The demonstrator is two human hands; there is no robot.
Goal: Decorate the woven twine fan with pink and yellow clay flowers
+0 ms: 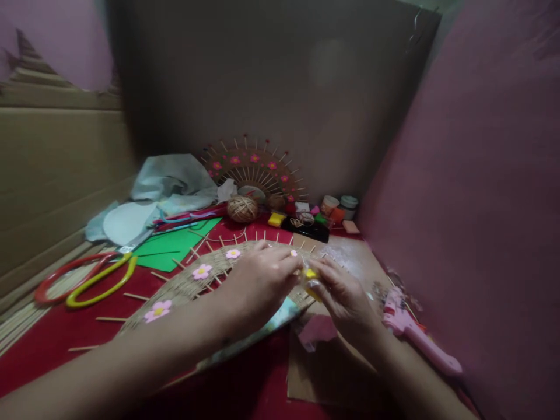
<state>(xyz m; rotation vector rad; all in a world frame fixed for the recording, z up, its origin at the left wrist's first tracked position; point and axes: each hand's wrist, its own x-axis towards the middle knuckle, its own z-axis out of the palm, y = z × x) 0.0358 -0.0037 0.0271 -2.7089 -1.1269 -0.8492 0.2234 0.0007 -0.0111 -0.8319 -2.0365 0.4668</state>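
A small yellow lump in clear plastic wrap (311, 274), perhaps modelling clay, is pinched between the thumb and fingers of my right hand (347, 297). My left hand (262, 277) is closed, its fingertips at the wrap's left side; they seem to grip the plastic, though my knuckles hide most of this. Beneath my hands lies a woven half-ring fan (181, 287) with thin sticks jutting out around it. Pink flowers with yellow centres, such as this pink flower (202, 272), sit along its band. My left forearm crosses over part of it.
Red-and-yellow-handled scissors (102, 280) lie left beside green sheet (168, 252). Behind are a twine ball (242, 208), a finished-looking flowered fan (245, 158), a yellow block (276, 219) and small tubs (348, 205). Cardboard (315, 385) and a pink glue gun (420, 332) are at right.
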